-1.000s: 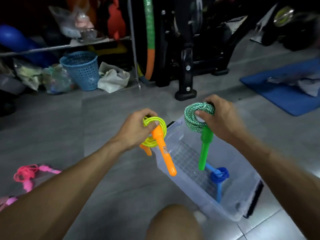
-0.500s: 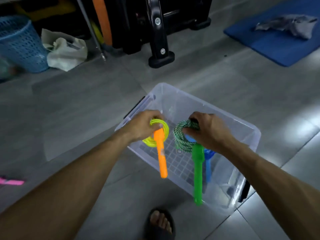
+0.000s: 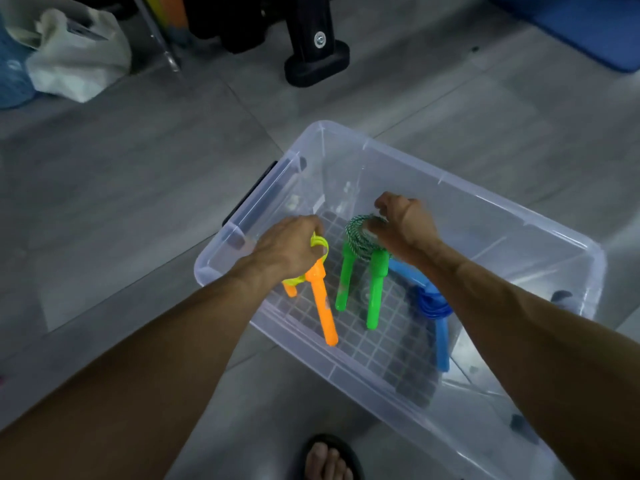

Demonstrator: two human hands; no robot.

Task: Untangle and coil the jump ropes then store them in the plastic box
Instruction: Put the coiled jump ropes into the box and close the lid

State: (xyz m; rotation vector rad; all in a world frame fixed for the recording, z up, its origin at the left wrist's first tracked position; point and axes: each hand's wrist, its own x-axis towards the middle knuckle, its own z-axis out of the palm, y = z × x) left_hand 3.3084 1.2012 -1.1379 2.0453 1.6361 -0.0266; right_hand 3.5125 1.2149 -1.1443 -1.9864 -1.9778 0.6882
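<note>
Both hands hang inside the box [image 3: 485, 199]: the left hand [image 3: 287, 249] grips the yellow rope [image 3: 320, 242] near the left wall, the right hand [image 3: 403, 225] pinches the green rope [image 3: 360, 233] mid-box. Handles dangle just above the floor grid; the blue rope [image 3: 431, 303] lies beneath the right forearm.

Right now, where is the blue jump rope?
In the head view, the blue jump rope lies inside the plastic box, on its right side, beside the green-handled rope.
</note>
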